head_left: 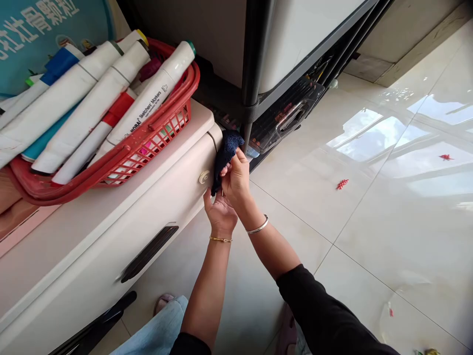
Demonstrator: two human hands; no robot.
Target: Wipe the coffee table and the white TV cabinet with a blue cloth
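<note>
A dark navy fuzzy cloth (pixel 228 144) hangs at the corner of a white drawer cabinet (pixel 192 190), close to a black rack post (pixel 254 59). My right hand (pixel 237 178) pinches the cloth between thumb and fingers. Just below it, my left hand (pixel 221 213) is palm up with its fingers at the cloth's lower end, and the cloth and right hand partly cover those fingertips. Beside the cloth, a small round cream fitting (pixel 203 177) sits on the cabinet's front.
On the cabinet top stands a red plastic basket (pixel 158 130) full of markers (pixel 148 106). The cabinet has a black handle (pixel 150 252). A clear-fronted drawer (pixel 290 123) sits low in the rack. Red scraps (pixel 342 184) lie on the shiny tiled floor (pixel 369 212).
</note>
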